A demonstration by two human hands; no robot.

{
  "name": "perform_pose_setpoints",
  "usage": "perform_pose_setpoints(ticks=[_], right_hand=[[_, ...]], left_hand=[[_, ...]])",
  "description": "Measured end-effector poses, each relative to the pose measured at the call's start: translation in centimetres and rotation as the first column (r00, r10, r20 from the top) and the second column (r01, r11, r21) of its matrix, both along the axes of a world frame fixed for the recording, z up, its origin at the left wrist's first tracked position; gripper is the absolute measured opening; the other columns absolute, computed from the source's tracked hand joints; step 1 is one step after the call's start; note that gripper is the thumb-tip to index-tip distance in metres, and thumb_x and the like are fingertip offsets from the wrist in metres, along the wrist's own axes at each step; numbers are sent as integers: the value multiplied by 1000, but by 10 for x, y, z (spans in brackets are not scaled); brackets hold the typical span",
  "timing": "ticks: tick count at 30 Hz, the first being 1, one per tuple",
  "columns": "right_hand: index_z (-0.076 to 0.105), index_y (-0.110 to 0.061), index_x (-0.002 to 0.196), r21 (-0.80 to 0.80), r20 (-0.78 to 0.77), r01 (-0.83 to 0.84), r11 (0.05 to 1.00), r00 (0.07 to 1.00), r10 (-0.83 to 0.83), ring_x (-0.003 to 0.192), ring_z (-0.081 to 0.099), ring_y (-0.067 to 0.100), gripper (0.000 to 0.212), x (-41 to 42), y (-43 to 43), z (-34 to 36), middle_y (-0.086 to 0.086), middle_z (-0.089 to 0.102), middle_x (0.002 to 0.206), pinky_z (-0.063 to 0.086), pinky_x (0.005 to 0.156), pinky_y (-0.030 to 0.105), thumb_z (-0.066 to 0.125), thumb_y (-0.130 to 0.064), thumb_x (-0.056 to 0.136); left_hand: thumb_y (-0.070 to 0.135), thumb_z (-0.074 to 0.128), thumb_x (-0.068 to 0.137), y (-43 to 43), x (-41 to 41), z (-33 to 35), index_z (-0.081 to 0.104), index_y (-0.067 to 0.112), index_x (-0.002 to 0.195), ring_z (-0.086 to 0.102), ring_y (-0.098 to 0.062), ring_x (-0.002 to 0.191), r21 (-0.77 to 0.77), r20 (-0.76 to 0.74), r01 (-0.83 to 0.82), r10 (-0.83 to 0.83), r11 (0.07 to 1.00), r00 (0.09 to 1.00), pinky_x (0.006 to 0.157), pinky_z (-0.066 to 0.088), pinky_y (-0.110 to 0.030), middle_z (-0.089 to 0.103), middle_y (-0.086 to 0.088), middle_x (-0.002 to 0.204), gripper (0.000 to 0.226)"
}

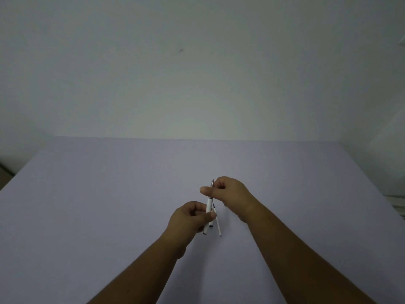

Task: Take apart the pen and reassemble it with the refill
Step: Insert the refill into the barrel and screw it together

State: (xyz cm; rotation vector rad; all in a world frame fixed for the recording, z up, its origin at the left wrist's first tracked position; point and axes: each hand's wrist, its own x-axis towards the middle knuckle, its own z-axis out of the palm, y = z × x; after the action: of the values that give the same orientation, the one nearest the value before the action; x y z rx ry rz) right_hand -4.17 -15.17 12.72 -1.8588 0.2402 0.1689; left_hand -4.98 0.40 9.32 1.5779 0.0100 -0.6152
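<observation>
Pen [209, 202]: a slim white barrel with a silver tip, held in the air above a pale lilac table [109, 194], gripped by two bare hands in the middle of the view. The left hand [188, 218] is closed in a loose fist around the lower half of the barrel, thumb pressed across it. The right hand [230, 191] is curled, its thumb and fingertips pinching the silver front section just above the white barrel.

This looks like the twisting step at the joint, either unscrewing or tightening; which one cannot be told. To do it well, hold the barrel still with the left hand, turn only the front section with the right, and keep both parts in one straight line so the thread does not bind.

The pen's long axis runs almost upright in the view, leaning slightly right at the top. Its writing point aims away from the person; its back end points toward them.

Just beside the left hand, a thin white refill [219, 227] lies on the table.
</observation>
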Motion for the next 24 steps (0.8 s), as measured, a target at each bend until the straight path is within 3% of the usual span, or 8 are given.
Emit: perform_pose_setpoints(ticks=[4,6,8,12,15,17,21,24], right_hand=[[70,-33,89,174,-1,-68,982,998,70,83,57,6,11,-1,-7,0,-12,69,91,45,67,23,61,-37,85],[69,-28,79,133,7,-35,990,999,35,81,59,6,7,-1,-6,-1,-13,69,81,44,67,23,66,-34,82],[60,-21,70,82,-21,16,997,1000,-14,76,56,11,24,1,-3,-3,-8,63,74,44,66,26,72,-41,74],[69,-29,91,227,-22,-52,973,998,59,89,59,10,10,-1,-8,-5,-9,72,94,45,71,25,63,-34,84],[69,-23,81,197,-9,-17,980,1000,19,80,59,10,8,0,-7,-5,-8,71,81,46,69,24,66,-30,83],[61,-19,72,153,-28,41,987,999,-37,76,55,13,21,2,-4,-6,-4,64,76,46,68,26,71,-36,77],[70,-28,93,280,6,-34,960,999,34,94,62,12,11,3,-14,-4,-9,73,93,47,75,25,63,-30,85],[66,-22,76,225,15,30,974,999,-34,80,61,13,8,5,-11,-5,-8,69,76,47,70,25,70,-28,80]], left_hand=[[18,75,76,3,3,0,68,11,80,63,-4,49,-19,-12,-12,12,1000,1000,51,52,-16,65,9,51,12],[18,75,76,2,4,0,68,10,82,63,-3,49,4,-2,-8,8,1000,1000,53,53,-18,65,9,50,13],[19,75,76,0,4,0,68,10,83,63,-3,50,8,-7,3,-3,1000,1000,53,52,-17,65,10,51,13],[19,74,77,1,5,0,70,10,83,63,-3,49,-14,-12,-3,3,1000,1000,51,51,-15,66,9,52,12],[19,74,77,0,7,0,70,10,83,63,-2,50,12,10,3,-4,1000,1000,52,51,-15,66,9,52,12],[20,75,76,-3,7,1,70,9,84,62,-2,49,19,14,2,-2,1000,1000,52,51,-15,65,9,51,14],[20,76,75,-2,10,2,72,12,81,60,-3,49,18,26,-14,14,1000,1000,53,51,-17,63,8,53,11],[20,76,74,-3,10,2,72,14,78,58,-6,51,49,53,-15,13,999,999,56,53,-21,61,6,55,8]])
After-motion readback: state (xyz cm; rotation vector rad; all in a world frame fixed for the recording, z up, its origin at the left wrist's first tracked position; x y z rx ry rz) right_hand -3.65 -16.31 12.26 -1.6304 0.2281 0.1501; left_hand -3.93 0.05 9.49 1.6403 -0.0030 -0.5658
